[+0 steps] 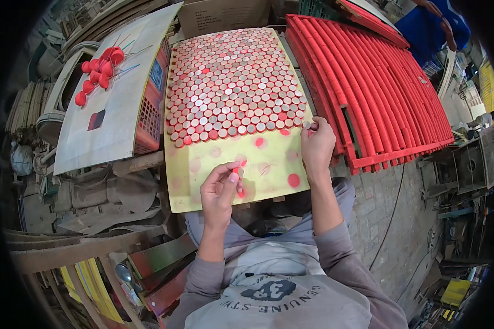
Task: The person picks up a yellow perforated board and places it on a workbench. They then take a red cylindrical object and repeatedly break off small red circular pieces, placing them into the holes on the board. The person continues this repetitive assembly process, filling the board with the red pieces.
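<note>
The right hand (319,147) pinches a disc (306,125) beside the rows (233,90), likely placing it, which next calls for careful alignment, while the left hand (218,192) pinches a red piece (240,172).

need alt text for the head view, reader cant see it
Seen from above, the left hand holds a red piece over the near end of a yellow board mostly covered with packed red-rimmed discs; the right hand pinches a pale disc near its right edge. Red rods lie to the right.

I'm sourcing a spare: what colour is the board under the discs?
The board is pale yellow with red spots; see head view.
</note>
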